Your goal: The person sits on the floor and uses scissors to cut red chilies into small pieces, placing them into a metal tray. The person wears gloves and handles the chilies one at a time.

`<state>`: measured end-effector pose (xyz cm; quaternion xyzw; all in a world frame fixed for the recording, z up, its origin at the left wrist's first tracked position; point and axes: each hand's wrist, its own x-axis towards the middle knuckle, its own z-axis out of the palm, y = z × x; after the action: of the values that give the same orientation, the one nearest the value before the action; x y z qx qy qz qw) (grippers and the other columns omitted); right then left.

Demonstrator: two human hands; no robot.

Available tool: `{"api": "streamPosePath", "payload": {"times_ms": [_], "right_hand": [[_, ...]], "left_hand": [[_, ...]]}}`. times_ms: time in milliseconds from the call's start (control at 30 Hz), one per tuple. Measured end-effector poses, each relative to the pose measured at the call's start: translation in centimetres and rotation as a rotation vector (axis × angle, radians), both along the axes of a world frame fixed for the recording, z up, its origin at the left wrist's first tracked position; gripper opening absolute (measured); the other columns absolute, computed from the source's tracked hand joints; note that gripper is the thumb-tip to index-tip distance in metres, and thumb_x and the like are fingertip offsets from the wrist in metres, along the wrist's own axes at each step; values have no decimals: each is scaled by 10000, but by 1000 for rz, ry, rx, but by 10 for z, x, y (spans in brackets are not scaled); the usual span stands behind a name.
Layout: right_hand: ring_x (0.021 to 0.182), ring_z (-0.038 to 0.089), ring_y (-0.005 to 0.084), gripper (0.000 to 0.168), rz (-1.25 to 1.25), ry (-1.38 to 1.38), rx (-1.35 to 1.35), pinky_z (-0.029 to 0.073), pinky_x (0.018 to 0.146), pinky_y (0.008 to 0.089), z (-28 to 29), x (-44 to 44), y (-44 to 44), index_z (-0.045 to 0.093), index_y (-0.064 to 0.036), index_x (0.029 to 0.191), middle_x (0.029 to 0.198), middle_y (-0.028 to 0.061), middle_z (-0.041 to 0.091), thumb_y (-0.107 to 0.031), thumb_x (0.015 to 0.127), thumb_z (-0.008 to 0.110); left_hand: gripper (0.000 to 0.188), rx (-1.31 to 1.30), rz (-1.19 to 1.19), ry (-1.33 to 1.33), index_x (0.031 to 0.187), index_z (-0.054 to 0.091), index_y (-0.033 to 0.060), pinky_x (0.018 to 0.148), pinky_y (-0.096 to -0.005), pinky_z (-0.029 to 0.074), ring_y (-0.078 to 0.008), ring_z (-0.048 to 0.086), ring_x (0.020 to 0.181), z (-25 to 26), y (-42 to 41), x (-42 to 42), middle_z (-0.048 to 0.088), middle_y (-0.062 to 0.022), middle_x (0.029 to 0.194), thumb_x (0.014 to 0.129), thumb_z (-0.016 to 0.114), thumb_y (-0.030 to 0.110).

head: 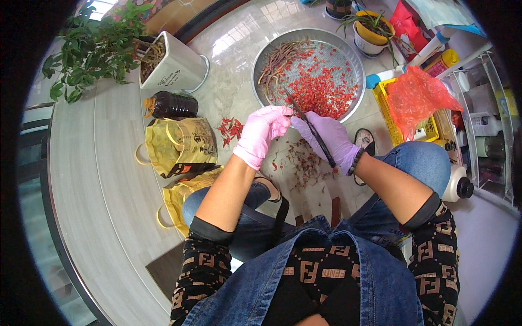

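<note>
My left hand (263, 132), in a pink glove, has its fingers curled and pinched near the pan's front rim. Whatever lies between those fingertips is too small to make out. In a lilac glove, my right hand (328, 136) grips a long dark cutting tool (317, 136), its narrow end pointing over the pan; knife or scissors, I cannot tell. Beyond both hands lies a round metal pan (359, 83) with a mesh-like base. Cut red chilli pieces (326, 95) cover much of it, and long thin brown strands (281, 61) lie at its left. Whole red chillies (230, 129) rest on the floor beside my left hand.
Chilli stems and scraps (306, 163) litter the tiles between my feet. Yellow bags (191, 142), a dark-filled bottle (175, 104) and a white planter (179, 67) stand left. At right are a yellow basket (381, 98), a red plastic bag (420, 100) and a potted plant (369, 42).
</note>
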<state>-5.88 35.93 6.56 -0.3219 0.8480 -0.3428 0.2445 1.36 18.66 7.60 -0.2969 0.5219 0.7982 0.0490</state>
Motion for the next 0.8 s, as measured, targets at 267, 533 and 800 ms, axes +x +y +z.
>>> {"api": "streamPosePath", "payload": {"times_ms": [267, 533, 800], "right_hand": [[611, 623, 245, 452, -53, -238, -60, 491, 592, 351, -8, -4, 1, 547, -41, 933, 649, 108, 581, -473, 966, 416], [545, 606, 174, 441, 48, -222, -134, 490, 559, 307, -15, -3, 4, 534, -39, 1001, 659, 65, 567, -460, 976, 404], [524, 588, 162, 444, 54, -223, -123, 473, 528, 295, -14, -2, 6, 529, -44, 956, 623, 53, 544, -468, 979, 399]], "left_hand": [[128, -516, 94, 141, 954, 658, -28, 576, -207, 465, -85, 579, 615, 1, 6, -4, 654, -57, 727, 886, 618, 73], [137, -1357, -5, 216, 966, 707, 46, 675, -252, 508, -133, 638, 691, -1, 14, -2, 692, -70, 775, 845, 653, 83], [166, -1393, -55, 257, 989, 706, 38, 670, -244, 504, -113, 633, 683, 3, 20, -1, 697, -63, 770, 836, 644, 50]]}}
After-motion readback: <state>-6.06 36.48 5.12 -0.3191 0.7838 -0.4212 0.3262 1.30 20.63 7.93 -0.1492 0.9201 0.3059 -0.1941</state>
